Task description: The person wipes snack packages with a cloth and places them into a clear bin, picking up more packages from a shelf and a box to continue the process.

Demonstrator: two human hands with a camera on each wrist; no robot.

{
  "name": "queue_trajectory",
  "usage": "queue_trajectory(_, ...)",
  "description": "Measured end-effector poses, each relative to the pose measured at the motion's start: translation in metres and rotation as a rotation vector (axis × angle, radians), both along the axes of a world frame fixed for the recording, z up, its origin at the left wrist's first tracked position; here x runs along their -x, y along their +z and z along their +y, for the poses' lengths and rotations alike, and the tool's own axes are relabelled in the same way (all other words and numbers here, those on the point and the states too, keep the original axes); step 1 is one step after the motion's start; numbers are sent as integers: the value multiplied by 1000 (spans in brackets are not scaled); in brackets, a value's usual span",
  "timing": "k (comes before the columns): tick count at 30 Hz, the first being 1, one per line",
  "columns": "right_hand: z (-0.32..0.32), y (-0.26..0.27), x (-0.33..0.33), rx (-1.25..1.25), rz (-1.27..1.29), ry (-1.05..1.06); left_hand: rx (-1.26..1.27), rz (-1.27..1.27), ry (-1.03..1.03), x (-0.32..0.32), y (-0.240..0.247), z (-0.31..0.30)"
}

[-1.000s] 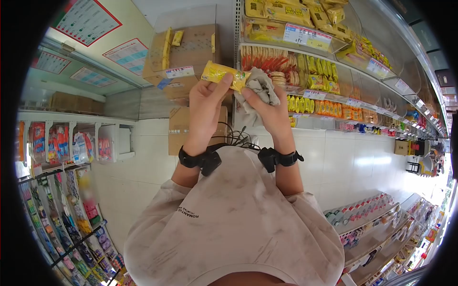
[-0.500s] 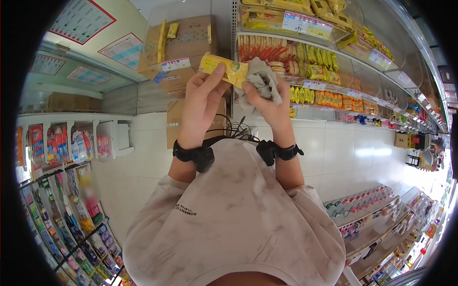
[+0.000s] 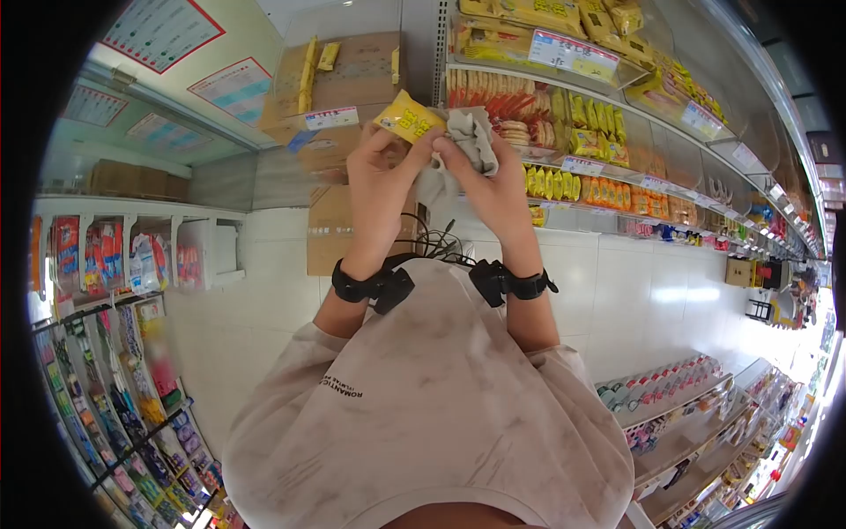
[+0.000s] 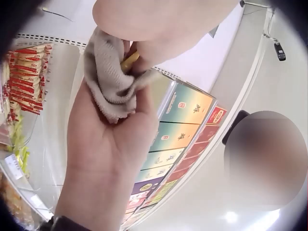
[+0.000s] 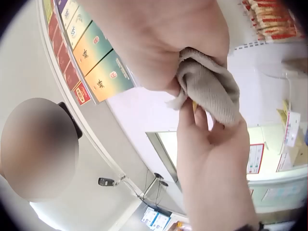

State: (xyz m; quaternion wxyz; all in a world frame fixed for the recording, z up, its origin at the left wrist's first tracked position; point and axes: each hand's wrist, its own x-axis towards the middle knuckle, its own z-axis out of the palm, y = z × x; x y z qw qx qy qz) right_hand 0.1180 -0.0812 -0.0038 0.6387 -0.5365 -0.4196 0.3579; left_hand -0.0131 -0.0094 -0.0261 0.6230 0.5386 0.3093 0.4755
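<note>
In the head view my left hand [image 3: 381, 181] pinches a yellow printed packet [image 3: 407, 117] between thumb and fingers. Beside it my right hand [image 3: 498, 194] grips a crumpled grey cloth [image 3: 472, 143], its thumb close to the packet's lower right end. The left wrist view has the left hand [image 4: 166, 24] above, the right hand [image 4: 110, 144] with the cloth [image 4: 108, 79] below, and a yellow bit of packet [image 4: 130, 61] between them. From the right wrist, the cloth [image 5: 207, 89] hides most of the packet; whether it touches the packet I cannot tell.
Shelves of yellow packets [image 3: 529, 13] and red-striped packs [image 3: 493, 93] stand at the upper right. A clear bin over a carton [image 3: 352, 79] is beyond the left hand. Cables [image 3: 432, 242] and a carton [image 3: 330, 234] lie below the hands. Another person [image 5: 38, 149] is visible.
The packet has tilted and its right end has drawn in toward the left thumb. My left thumb has shifted right along it, and the right hand with the cloth has moved slightly left.
</note>
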Motion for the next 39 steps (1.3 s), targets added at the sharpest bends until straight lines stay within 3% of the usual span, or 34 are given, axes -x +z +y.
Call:
queue_trajectory(5, -3, -13, -1, 18, -93, 3, 184, -209, -127, -3, 11, -5)
queue_trajectory(8, -14, -15, -13, -31, -261, 72, 176, -157, -110, 3, 23, -12)
queue_trajectory(11, -21, -50, -44, 182, -308, -218, 29, -211, 54, 6, 9, 4)
queue_trajectory(14, -19, -5, -26, -44, 426, -270, -18, -83, -5, 2, 31, -6)
queue_trajectory(17, -10, -17, 0, -20, -121, -168, -214, 98, -183, -4, 4, -15)
queue_trajectory(18, -9, -17, 2, 3, 14, -148, -351, 241, -74, -3, 4, -15)
queue_trajectory(21, -1, -16, 7, -11, 350, -114, -337, 466, -41, -3, 15, -21)
queue_trajectory(24, 2, -14, 14, -172, 583, -155, -241, 414, 96, -5, 35, -33)
queue_trajectory(28, 3, -2, 20, -225, 777, -118, -691, 461, 278, -3, 20, -31)
queue_trajectory(30, 7, 1, 23, -261, 756, -123, -854, 464, 388, -2, 19, -29)
queue_trajectory(34, 14, -6, 48, -295, 615, -181, -835, 443, 367, 7, 15, -32)
queue_trajectory(36, 11, -6, 59, -191, 594, -215, -820, 457, 340, 18, 18, -29)
queue_trajectory(39, 7, -13, 73, -1, 556, -267, -605, 409, 279, 34, 17, -25)
